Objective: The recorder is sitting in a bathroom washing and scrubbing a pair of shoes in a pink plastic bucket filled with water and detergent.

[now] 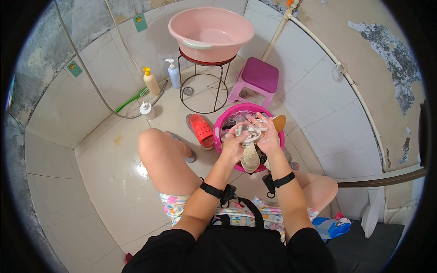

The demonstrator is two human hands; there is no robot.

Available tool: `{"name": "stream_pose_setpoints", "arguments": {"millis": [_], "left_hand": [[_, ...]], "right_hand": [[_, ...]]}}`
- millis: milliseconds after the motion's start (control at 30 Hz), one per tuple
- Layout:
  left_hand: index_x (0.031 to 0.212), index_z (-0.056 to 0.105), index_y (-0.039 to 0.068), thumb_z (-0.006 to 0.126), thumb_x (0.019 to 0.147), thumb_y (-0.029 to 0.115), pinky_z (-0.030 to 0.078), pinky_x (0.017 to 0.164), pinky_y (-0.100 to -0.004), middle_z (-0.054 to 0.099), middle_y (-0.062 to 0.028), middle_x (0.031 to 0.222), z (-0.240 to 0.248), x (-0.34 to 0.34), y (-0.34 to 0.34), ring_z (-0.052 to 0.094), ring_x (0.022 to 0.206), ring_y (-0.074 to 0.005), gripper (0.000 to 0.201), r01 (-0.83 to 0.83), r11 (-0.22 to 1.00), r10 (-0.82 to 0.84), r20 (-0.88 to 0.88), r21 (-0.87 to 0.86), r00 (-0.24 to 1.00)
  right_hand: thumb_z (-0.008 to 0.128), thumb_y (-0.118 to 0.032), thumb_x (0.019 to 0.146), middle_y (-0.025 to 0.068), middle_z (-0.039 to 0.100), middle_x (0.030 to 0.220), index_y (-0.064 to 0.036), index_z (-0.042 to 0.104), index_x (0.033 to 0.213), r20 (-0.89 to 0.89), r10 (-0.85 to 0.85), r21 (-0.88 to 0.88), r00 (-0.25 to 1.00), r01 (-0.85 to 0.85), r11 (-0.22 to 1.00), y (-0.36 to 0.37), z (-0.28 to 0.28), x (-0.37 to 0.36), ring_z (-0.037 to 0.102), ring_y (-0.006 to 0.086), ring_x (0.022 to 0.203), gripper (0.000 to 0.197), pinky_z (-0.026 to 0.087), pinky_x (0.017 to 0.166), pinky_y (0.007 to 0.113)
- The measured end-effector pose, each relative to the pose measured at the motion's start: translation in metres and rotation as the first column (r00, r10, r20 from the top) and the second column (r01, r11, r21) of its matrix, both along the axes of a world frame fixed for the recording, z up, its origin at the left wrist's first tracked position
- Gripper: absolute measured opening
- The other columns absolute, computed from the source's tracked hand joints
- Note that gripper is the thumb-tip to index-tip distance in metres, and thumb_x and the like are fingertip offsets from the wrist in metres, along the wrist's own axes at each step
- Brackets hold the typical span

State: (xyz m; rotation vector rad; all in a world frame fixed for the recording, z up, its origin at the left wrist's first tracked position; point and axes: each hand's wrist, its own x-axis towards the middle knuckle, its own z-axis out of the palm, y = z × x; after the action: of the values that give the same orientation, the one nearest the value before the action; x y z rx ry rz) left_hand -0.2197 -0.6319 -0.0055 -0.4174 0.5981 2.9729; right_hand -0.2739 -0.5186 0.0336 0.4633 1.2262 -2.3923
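Over a magenta basin (pixel 217 125) in front of me, both my hands work at a bunch of wet white shoelaces (pixel 252 134). My left hand (pixel 234 144) is closed, its fingers and thumb gripping the laces. Across the palm of my right hand (pixel 267 134) lie more of the laces; its fingers reach upward, partly spread, with what looks like suds on them. Just below the laces, a shoe with a pale beige sole (pixel 250 159) stands tilted in the basin. Another shoe's tan sole (pixel 279 122) shows at the right rim. My hands hide much of the basin's contents.
A pink tub (pixel 211 34) rests on a black wire stand (pixel 203 93). Beside it is a purple-topped stool (pixel 259 75). Pump bottles (pixel 151 82), a green brush (pixel 132 100) and a hose line the left wall. A red slipper (pixel 201 129) lies left of the basin.
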Motion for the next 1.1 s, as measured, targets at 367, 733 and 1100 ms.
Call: {"name": "stream_pose_setpoints", "arguments": {"millis": [367, 733, 1100], "left_hand": [[0.094, 0.048, 0.006, 0.037, 0.098, 0.025, 0.047, 0.073, -0.0336, 0.053, -0.0072, 0.088, -0.011, -0.009, 0.004, 0.052, 0.079, -0.0178, 0.022, -0.072, 0.996, 0.078, 0.171, -0.045, 0.982], [0.095, 0.053, 0.009, 0.04, 0.093, 0.045, 0.049, 0.068, -0.0322, 0.06, -0.0062, 0.09, -0.042, -0.006, 0.005, 0.059, 0.079, -0.017, 0.038, 0.14, 0.942, -0.151, 0.012, 0.305, 0.988], [0.093, 0.054, 0.008, 0.039, 0.095, 0.035, 0.048, 0.06, -0.0328, 0.059, -0.0051, 0.079, -0.022, -0.006, 0.017, 0.057, 0.066, -0.018, 0.031, 0.112, 0.98, -0.147, 0.216, 0.166, 0.965]], "right_hand": [[0.056, -0.009, 0.082, 0.0145, 0.059, 0.096, -0.0013, 0.055, 0.103, -0.616, 0.409, 0.746, 0.674, 0.331, 0.577, -0.026, -0.02, 0.039, 0.057, 0.0282, 0.09, 0.022, 0.044, 0.081, 0.034], [0.065, -0.016, 0.079, 0.0067, 0.059, 0.074, -0.0028, 0.059, 0.085, -0.635, 0.332, 0.655, 0.697, 0.258, 0.711, -0.036, -0.015, 0.049, 0.058, 0.0169, 0.068, 0.016, 0.046, 0.063, 0.03], [0.061, -0.021, 0.075, 0.0159, 0.053, 0.059, -0.0022, 0.055, 0.063, -0.437, 0.384, 0.879, 0.813, 0.295, 0.375, -0.028, -0.043, 0.027, 0.053, 0.0357, 0.058, 0.023, 0.043, 0.056, 0.042]]}}
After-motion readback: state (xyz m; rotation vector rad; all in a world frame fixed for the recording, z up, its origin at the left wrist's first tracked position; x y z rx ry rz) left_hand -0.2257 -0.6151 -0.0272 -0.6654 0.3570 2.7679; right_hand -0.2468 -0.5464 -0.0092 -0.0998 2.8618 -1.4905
